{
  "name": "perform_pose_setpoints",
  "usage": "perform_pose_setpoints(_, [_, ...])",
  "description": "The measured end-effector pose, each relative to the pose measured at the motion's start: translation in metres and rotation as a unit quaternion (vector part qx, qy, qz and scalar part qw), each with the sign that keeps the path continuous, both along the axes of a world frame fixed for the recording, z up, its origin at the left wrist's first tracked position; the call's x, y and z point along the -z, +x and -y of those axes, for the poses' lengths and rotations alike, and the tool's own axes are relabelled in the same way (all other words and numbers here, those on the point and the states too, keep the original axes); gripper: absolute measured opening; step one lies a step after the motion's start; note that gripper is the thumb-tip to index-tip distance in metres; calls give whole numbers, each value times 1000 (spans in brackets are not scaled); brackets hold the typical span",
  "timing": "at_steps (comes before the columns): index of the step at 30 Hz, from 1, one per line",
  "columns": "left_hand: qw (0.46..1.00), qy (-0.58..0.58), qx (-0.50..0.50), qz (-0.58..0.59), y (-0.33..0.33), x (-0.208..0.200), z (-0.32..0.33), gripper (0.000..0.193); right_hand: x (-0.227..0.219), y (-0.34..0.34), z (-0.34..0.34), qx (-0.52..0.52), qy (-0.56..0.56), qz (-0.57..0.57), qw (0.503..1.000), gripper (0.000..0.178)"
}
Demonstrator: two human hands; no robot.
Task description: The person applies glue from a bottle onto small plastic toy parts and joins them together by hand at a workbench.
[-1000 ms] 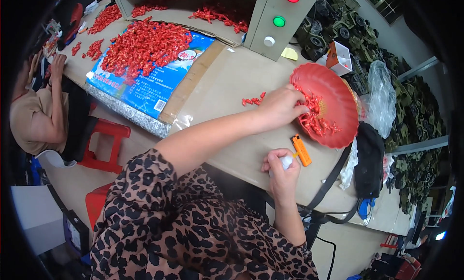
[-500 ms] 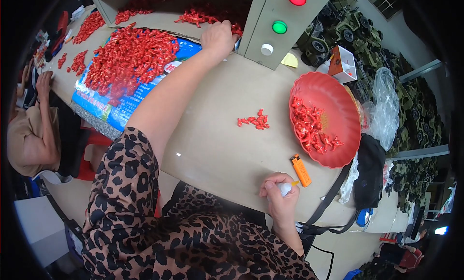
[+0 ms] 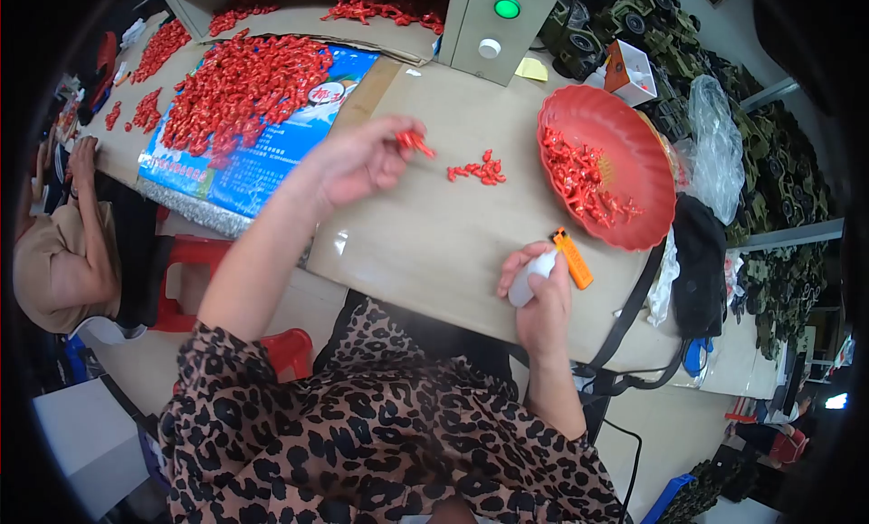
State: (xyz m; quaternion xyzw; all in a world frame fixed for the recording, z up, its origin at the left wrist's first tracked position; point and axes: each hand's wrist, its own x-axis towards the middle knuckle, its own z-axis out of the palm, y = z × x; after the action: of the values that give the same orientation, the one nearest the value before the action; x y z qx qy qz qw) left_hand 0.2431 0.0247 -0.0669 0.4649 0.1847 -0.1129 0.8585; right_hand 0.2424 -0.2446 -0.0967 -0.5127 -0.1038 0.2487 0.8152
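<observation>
My left hand (image 3: 369, 162) is raised over the table, a small glossy red figure (image 3: 415, 144) pinched between thumb and fingers. Just right of it, a few more red pieces (image 3: 480, 168) lie in a loose cluster on the tabletop. In my right hand (image 3: 540, 284) is a small white squeeze bottle (image 3: 532, 277), its tip by an orange lighter (image 3: 572, 259) on the table. Farther right stands a red scalloped bowl (image 3: 647, 162) with many red figures (image 3: 588, 185) inside.
A big heap of red figures (image 3: 240, 90) covers a blue printed sheet (image 3: 262, 185) at the left. Behind stands a grey metal box (image 3: 471, 40) with a lit green button. A black bag (image 3: 701, 280) lies right of the bowl. A person (image 3: 68, 262) sits at far left.
My left hand has come back from the metal box toward me, carrying a red figure. My right hand has turned, showing more of the bottle. The view has shifted.
</observation>
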Motion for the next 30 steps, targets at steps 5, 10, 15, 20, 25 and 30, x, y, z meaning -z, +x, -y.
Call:
perform_pose_setpoints(5, [997, -70, 15, -6, -38, 8, 68, 23, -15, -10, -6, -37, 30, 24, 999, 28])
perform_pose_setpoints(10, [991, -116, 52, 42, -61, 12, 106, 28, -20, -16, -18, -55, 56, 47, 996, 33])
perform_pose_setpoints(15, [994, -87, 9, 70, -74, 9, 120, 22, -24, -10, -13, -49, 82, -39, 995, 35])
perform_pose_setpoints(20, [989, 101, 21, 107, -75, 15, 112, 21, -24, -9, -9, -83, 82, -25, 993, 32])
perform_pose_setpoints(25, [990, 25, -46, 130, -71, 22, 108, 21, -11, 2, 4, 35, 124, -13, 992, 29])
perform_pose_setpoints(30, [986, -72, -64, 134, -67, 27, 110, 22, -1, 9, 0, 46, 183, -84, 978, 21])
